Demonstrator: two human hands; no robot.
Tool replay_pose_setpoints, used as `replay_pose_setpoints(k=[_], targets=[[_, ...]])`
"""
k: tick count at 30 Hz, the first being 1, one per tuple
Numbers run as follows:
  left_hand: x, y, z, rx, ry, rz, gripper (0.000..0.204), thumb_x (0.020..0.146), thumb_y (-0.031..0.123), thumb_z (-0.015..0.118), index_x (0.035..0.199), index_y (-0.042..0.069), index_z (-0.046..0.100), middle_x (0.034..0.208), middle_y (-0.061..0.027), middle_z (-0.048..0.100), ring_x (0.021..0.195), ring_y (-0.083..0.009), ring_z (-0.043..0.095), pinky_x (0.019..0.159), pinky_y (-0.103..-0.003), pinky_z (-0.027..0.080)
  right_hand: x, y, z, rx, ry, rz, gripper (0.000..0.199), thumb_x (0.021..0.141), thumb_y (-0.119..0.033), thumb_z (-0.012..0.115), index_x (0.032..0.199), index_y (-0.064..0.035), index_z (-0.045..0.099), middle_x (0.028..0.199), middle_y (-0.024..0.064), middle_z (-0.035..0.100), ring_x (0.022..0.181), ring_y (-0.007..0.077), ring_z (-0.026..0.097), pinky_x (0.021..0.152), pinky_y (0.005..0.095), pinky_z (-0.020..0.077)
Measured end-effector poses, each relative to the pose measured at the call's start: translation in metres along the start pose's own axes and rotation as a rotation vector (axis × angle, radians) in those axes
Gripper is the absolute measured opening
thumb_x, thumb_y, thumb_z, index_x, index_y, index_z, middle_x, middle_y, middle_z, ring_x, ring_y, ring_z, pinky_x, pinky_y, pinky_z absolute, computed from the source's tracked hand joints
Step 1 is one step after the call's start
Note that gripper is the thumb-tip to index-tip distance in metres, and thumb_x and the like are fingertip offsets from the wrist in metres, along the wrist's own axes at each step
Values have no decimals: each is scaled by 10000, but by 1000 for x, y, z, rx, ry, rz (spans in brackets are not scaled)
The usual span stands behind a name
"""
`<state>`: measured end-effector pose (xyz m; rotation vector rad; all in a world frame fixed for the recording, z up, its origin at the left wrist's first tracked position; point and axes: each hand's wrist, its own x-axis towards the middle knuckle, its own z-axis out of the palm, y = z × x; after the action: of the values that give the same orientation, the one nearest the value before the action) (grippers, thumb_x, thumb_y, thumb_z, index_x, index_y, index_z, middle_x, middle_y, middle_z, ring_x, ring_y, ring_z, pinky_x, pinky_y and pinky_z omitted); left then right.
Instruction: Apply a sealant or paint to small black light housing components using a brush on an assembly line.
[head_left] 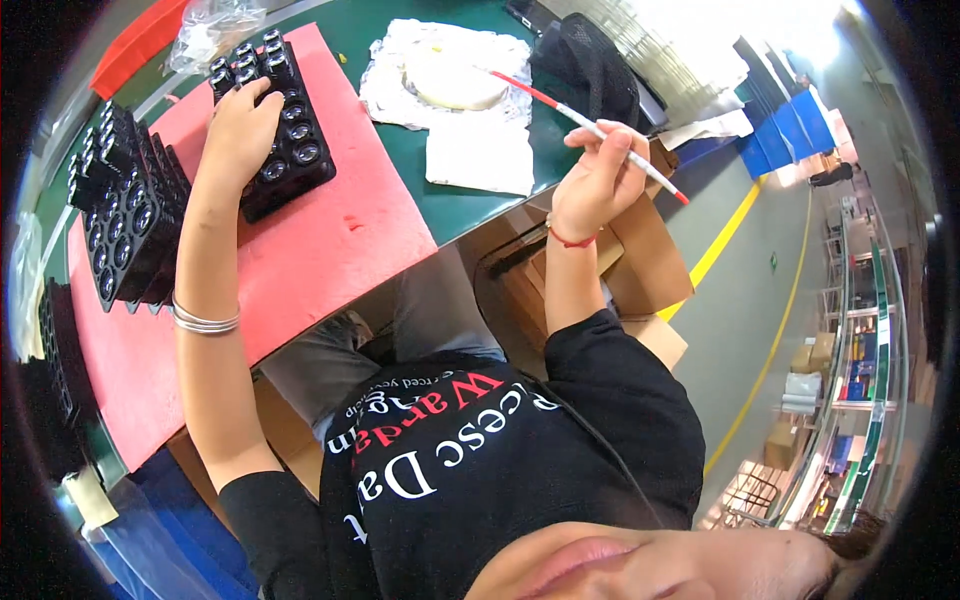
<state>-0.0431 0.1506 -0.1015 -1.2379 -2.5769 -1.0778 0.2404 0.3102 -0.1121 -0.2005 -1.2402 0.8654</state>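
My left hand (240, 130) is bent over a black tray (262, 205) holding several round, glossy, lens-like pieces. Its fingers curl in among the small black cylinders (272, 42) at the tray's far end; what they grip, if anything, is hidden. In my right hand (600, 185) is a thin white stick with red ends (580, 118), held between thumb and fingers like a pen. The stick's far tip points over a pale round pad (455, 80) resting on a crumpled white cloth (390, 95). A folded white cloth (480, 158) lies just nearer.
A pink foam mat (340, 230) covers the left of the green table (400, 160). More black trays (125, 220) are stacked at its left. Beyond sit a clear plastic bag (210, 35) and a black mesh item (590, 70). Open cardboard boxes (650, 260) stand below, right.
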Motion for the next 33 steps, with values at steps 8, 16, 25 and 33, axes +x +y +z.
replay_pose_setpoints(k=[8,16,25,33], targets=[[-41,58,-34,38,179,63,404,784,267,500,1095,9,499,1056,-197,507,986,-310,476,880,-356,340,19,4,-8,-141,-109,-31,124,831,-95,505,794,23,523,646,73,565,574,101,535,528,200,430],[-138,89,-40,-627,-46,-32,248,813,101,493,1029,-10,449,1009,-84,477,959,-143,431,849,-251,320,27,4,-9,-490,-346,-124,145,833,-112,512,783,22,533,630,56,546,578,86,527,535,189,421],[-154,61,-19,-1024,70,-244,249,790,-11,522,997,29,390,888,-26,456,796,-75,443,735,-183,351,21,-6,-1,11,8,150,189,865,-142,443,736,-17,502,585,42,486,489,98,458,453,214,385],[-152,53,-30,-1173,-8,-354,364,744,-38,550,1092,-43,444,983,-83,551,900,-108,518,792,-209,403,-28,-41,24,517,-267,345,260,870,-308,431,768,-71,464,607,11,493,542,95,424,484,207,308]])
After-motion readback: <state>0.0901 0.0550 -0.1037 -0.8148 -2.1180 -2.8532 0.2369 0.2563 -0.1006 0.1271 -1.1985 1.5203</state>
